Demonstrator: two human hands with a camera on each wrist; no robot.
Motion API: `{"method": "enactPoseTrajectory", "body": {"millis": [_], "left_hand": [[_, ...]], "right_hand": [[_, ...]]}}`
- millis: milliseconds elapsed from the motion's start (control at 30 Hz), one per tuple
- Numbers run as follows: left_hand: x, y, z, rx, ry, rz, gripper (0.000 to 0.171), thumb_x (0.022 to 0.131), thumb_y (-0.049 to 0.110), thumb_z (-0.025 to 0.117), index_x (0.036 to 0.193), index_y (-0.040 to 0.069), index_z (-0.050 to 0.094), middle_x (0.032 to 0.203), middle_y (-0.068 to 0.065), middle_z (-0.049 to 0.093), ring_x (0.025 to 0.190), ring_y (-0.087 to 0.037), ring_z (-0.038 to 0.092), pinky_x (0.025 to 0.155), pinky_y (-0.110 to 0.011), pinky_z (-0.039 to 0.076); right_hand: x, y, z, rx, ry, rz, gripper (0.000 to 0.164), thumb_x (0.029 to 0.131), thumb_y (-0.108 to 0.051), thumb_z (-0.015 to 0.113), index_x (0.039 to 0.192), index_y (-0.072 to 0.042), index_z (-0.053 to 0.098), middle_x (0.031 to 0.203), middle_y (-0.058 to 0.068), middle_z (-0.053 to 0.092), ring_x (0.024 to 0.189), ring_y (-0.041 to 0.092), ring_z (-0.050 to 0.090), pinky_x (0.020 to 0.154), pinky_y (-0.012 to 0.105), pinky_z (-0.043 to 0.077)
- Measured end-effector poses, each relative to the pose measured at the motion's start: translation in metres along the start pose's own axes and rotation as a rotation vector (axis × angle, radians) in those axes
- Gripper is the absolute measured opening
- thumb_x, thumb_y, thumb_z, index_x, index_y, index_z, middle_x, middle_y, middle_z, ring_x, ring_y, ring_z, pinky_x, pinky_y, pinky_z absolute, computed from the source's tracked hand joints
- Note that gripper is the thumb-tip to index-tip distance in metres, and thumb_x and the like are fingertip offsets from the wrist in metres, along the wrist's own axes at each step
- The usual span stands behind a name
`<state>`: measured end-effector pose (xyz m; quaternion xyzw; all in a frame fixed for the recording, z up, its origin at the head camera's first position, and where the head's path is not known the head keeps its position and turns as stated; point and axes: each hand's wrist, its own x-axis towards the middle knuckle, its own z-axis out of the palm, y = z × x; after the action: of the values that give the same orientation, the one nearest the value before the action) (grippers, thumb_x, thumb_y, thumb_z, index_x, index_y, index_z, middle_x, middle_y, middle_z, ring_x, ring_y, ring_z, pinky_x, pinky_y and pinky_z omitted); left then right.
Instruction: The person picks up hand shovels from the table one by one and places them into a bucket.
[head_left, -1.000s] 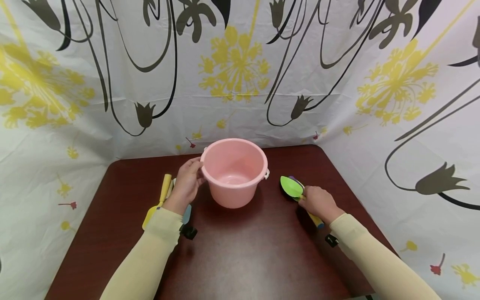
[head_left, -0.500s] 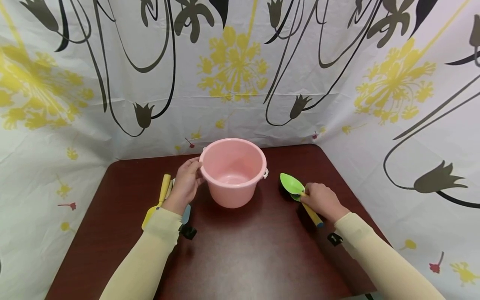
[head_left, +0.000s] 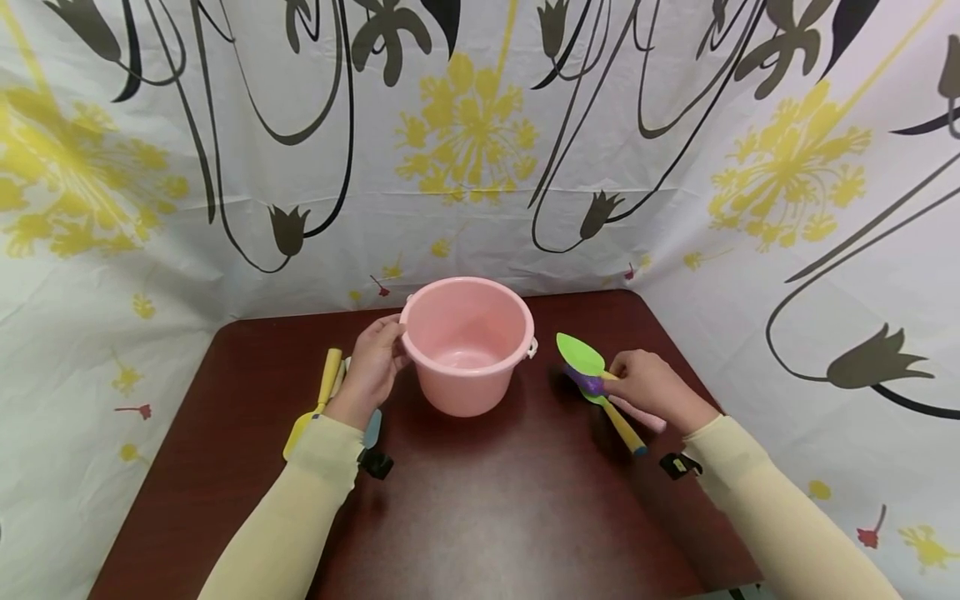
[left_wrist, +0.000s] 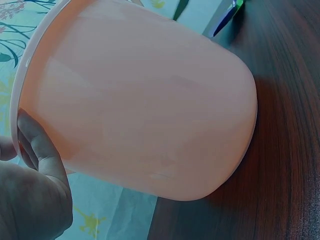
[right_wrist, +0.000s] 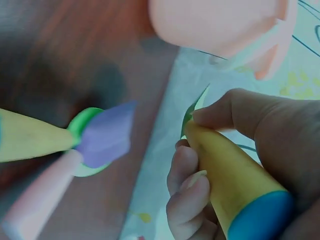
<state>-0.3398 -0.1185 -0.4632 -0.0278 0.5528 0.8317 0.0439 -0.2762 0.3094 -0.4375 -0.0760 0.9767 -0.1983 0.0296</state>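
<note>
My left hand (head_left: 373, 360) holds the rim of a pink bucket (head_left: 467, 393) at its left side, thumb and fingers on either side of the rim in the left wrist view. The bucket's inside shows nothing in it. My right hand (head_left: 651, 387) grips a small green trowel (head_left: 581, 354) by its yellow handle (right_wrist: 225, 165), which ends in blue. This trowel is raised above two others lying together on the table: a purple trowel (right_wrist: 107, 137) with a pink handle and, under its blade, a second green trowel with a yellow handle (head_left: 624, 427).
Left of the bucket lie a yellow shovel (head_left: 302, 429) and a blue-grey tool (head_left: 373, 429), partly hidden by my left arm. The dark red table (head_left: 480, 517) reaches back to a patterned white curtain (head_left: 465, 242), which also hangs at both sides.
My right hand has lifted the green trowel up off the pile, and the purple trowel with its pink handle has come into sight beneath. The left hand and bucket have stayed put.
</note>
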Motion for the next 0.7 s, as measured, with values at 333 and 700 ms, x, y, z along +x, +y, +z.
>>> {"method": "enactPoseTrajectory", "body": {"millis": [333, 700], "left_hand": [[0.003, 0.001, -0.001, 0.012, -0.005, -0.008, 0.037, 0.101, 0.021, 0.058, 0.133, 0.004, 0.056, 0.131, -0.017, 0.055, 0.09, -0.022, 0.059, 0.072, -0.026, 0.055], [0.002, 0.001, -0.001, 0.01, 0.0, -0.018, 0.036, 0.101, 0.021, 0.058, 0.134, 0.004, 0.056, 0.129, -0.015, 0.056, 0.094, -0.025, 0.059, 0.072, -0.027, 0.056]], "right_hand": [[0.001, -0.019, -0.028, 0.006, -0.007, 0.015, 0.032, 0.091, -0.041, 0.073, 0.096, -0.01, 0.068, 0.088, 0.002, 0.067, 0.075, 0.018, 0.058, 0.068, 0.034, 0.047], [0.008, -0.042, -0.048, 0.062, 0.057, -0.064, 0.016, 0.091, -0.028, 0.07, 0.092, -0.012, 0.069, 0.082, 0.002, 0.067, 0.07, 0.019, 0.058, 0.065, 0.034, 0.048]]}}
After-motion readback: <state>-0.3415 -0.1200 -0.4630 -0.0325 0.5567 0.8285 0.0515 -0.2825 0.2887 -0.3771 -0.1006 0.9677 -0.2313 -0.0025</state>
